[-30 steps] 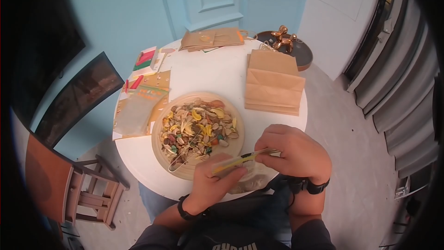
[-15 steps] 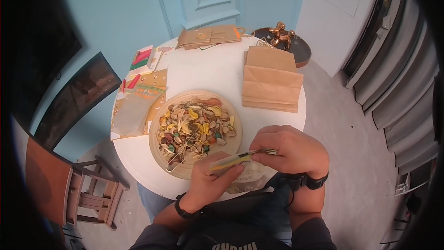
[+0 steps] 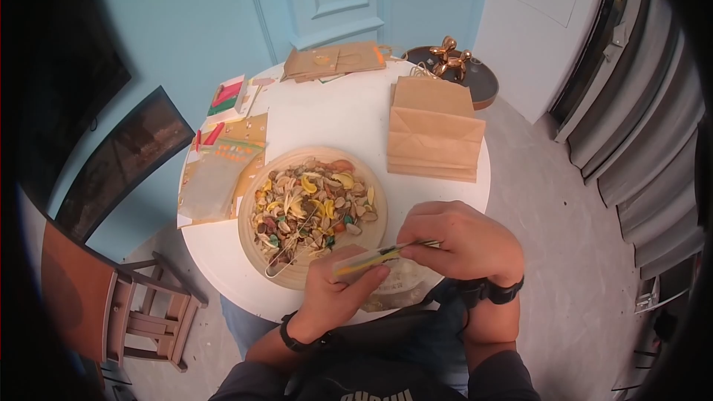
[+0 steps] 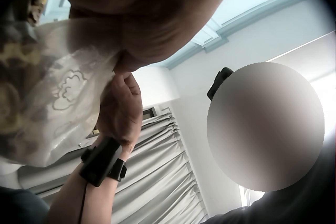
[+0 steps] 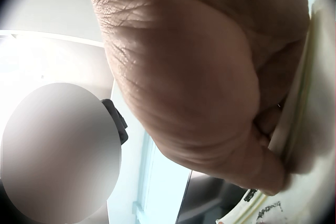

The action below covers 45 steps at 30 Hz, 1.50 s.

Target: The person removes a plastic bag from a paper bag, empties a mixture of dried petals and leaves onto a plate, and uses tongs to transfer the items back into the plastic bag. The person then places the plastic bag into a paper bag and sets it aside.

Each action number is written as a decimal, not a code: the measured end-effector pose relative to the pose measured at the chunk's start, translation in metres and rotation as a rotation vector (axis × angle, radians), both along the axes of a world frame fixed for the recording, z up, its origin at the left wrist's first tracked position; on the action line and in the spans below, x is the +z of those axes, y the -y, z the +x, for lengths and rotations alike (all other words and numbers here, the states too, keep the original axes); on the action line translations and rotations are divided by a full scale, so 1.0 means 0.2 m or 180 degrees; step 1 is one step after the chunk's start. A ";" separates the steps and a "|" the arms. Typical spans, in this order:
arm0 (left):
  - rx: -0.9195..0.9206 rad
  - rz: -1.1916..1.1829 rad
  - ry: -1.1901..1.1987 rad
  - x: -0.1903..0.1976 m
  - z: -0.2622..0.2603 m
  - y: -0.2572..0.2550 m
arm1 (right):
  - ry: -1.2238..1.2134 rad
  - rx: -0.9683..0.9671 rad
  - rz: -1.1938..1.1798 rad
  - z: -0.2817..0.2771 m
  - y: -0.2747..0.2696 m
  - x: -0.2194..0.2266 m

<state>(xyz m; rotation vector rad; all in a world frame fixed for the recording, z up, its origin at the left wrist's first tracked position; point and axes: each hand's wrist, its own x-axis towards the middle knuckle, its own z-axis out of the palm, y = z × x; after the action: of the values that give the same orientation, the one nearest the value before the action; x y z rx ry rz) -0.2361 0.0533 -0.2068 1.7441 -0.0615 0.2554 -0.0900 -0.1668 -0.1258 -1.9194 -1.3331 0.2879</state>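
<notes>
A translucent zip bag (image 3: 397, 287) with a yellow-green strip along its top edge is held low over the table's near edge. My left hand (image 3: 338, 286) grips its top at the left, thumb on the near side. At the strip's other end, my right hand (image 3: 468, 241) pinches the edge between thumb and fingers. In the left wrist view the bag (image 4: 63, 95) bulges with brown and yellowish pieces and carries a printed outline. Just beyond the hands, a round wooden plate (image 3: 371, 238) bears a heap of dried potpourri (image 3: 316, 204), with thin metal tongs (image 3: 276, 267) lying at its near side.
Left of the plate lies a flat zip bag (image 3: 212, 186) near pink sticks and a box (image 3: 229, 96) with pink and green contents. Brown paper bags (image 3: 434, 130) lie at the right and folded ones (image 3: 334, 61) at the back. A wooden chair (image 3: 160, 312) stands at the left.
Both hands keep hold of the zip bag's top edge; the right fingers shift only slightly along it. The head view has moved a little; the things on the table stay put.
</notes>
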 end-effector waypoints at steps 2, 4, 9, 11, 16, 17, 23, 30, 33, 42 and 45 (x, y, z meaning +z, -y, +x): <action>0.0052 -0.0070 0.0062 0.00 0.00 0.01 | 0.0074 0.0001 0.0028 0.00 -0.01 0.00; 0.0082 -0.0090 0.0166 0.00 0.01 0.02 | 0.0184 -0.0035 0.0012 -0.03 -0.02 0.01; -0.0047 0.0315 0.0476 -0.04 0.01 -0.02 | 0.0129 -0.0216 -0.0231 -0.03 0.04 0.04; -0.0017 0.0213 0.0308 -0.04 0.00 -0.01 | 0.0153 -0.0176 -0.0262 -0.01 0.06 0.03; 0.0027 0.0176 0.0231 -0.01 0.00 0.00 | 0.0281 -0.0081 -0.0263 0.01 0.04 0.03; 0.0024 0.0175 0.0319 -0.01 0.00 0.00 | 0.0259 -0.0138 -0.0221 -0.01 0.05 0.05; -0.0013 0.0296 0.0460 -0.01 0.00 -0.01 | 0.0290 -0.0145 -0.0240 -0.03 0.12 0.09; 0.0223 0.0609 0.0756 0.11 -0.05 -0.08 | -0.0136 -0.0141 0.0131 -0.09 0.13 0.14; 0.0581 0.0615 0.0921 0.18 -0.10 -0.20 | -0.0217 -0.0702 0.0419 -0.11 0.10 0.18; 0.1482 -0.0919 0.1747 0.24 -0.28 -0.55 | -0.0564 -0.1284 0.1172 0.23 -0.38 0.47; 0.1668 -0.1130 0.1877 0.22 -0.30 -0.64 | -0.0756 -0.1297 0.1366 0.41 -0.67 0.52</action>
<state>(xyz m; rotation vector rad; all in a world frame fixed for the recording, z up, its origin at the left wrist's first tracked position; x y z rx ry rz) -0.2961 0.1818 -0.1629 1.2577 0.0156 1.0934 -0.0087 -0.0326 -0.0224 -1.6776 -0.7509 0.0185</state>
